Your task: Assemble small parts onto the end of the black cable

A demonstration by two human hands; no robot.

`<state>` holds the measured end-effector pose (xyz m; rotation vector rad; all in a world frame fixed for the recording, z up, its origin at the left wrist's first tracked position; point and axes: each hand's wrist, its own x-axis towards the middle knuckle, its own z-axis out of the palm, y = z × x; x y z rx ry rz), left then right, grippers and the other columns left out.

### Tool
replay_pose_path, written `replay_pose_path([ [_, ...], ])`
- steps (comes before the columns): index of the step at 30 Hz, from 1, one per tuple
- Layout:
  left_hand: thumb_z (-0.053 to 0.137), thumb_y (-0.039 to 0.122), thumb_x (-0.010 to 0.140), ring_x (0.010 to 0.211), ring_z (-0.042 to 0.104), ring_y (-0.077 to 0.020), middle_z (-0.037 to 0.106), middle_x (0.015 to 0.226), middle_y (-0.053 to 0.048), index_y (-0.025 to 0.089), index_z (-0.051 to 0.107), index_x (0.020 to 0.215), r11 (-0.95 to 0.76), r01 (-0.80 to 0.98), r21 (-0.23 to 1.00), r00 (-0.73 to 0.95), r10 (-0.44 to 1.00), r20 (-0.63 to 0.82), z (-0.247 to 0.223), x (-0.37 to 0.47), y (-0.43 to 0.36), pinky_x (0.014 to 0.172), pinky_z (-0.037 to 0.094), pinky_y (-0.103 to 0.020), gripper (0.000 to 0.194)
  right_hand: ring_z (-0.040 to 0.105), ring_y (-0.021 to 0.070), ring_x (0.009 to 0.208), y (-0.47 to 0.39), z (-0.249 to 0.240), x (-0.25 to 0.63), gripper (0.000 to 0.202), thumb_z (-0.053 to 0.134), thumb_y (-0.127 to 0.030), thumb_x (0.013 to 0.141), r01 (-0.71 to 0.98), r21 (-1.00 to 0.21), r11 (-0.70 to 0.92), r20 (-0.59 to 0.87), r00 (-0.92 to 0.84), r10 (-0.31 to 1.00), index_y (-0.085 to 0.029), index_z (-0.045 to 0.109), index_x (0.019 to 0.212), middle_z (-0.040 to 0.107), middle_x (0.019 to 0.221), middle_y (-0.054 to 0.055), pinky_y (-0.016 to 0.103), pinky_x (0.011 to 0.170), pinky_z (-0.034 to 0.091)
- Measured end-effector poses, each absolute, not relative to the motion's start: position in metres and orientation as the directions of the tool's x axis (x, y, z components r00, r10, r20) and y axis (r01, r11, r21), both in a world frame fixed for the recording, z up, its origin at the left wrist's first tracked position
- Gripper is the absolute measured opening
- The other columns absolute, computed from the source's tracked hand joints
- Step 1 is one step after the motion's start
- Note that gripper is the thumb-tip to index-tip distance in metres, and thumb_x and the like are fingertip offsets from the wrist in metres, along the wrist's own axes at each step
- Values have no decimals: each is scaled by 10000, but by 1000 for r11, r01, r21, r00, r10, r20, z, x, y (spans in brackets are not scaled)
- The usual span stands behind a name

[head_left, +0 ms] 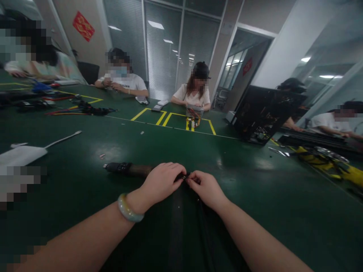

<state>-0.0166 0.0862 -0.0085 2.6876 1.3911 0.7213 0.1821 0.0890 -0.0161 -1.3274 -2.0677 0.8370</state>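
Lying toward the left edge of the green counter [269, 189], a white item [24, 155] trails a thin pale cord; part of it is blurred out, so I cannot tell what it is. Farther back, a bundle of dark and red wires [82, 108] lies spread out, apparently set aside so that the near area stays free for handwork. Next comes a dark cylindrical tool [117, 167] on its side, its silvery tip pointing left and its other end hidden behind the left hand [161, 180]; lying there, it seems to be within easy reach. A pale bangle [130, 207] circles the left wrist. The left hand is curled, thumb and fingers pinched on a small dark part [184, 176] at the middle of the view, just above the counter. The right hand [208, 189] pinches the same part from the other side, probably so that both ends stay steady; its exact shape is too small to tell. Beneath the right hand, a dark cable [202, 219] runs toward the wearer, though whether it joins the part is unclear. Farther right stands a tilted-looking black case [261, 115], and beyond it a yellow bundle [350, 170] lies near the edge.
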Motion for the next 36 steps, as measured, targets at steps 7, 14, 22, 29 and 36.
replay_pose_path([
  [7,548,236,881,892,591,-195,645,945,-11,228,622,936,-604,762,234,506,780,368,-6,-18,86,803,440,-334,92,642,135,717,89,-18,183,133,577,-277,884,590,-741,321,107,-367,924,-195,682,881,703,793,-4,217,633,433],
  [14,565,264,870,910,605,-206,656,978,-20,235,627,990,-610,756,239,506,776,377,-7,-17,88,816,460,-341,138,628,125,688,89,-17,182,135,584,-281,888,616,-728,301,90,-350,933,-194,686,891,701,791,-5,212,605,421],
  [22,564,256,859,880,601,-207,647,955,4,245,602,965,-585,774,243,492,797,351,-7,-17,87,766,441,-343,113,615,112,680,89,-18,181,130,590,-271,889,625,-720,302,99,-338,936,-199,699,897,702,796,-12,202,593,412],
  [29,548,225,828,823,579,-214,636,891,-2,244,591,894,-565,792,231,480,810,337,-6,-12,88,715,409,-347,80,604,103,653,89,-25,181,145,591,-311,890,650,-683,332,151,-319,936,-211,696,871,686,761,-27,203,604,418],
  [36,524,250,832,818,581,-207,635,882,-7,240,598,888,-554,801,226,475,819,321,-7,-12,90,710,394,-331,93,599,91,654,89,-23,179,138,596,-302,891,673,-640,369,193,-324,926,-215,692,843,684,750,-42,198,631,409],
])
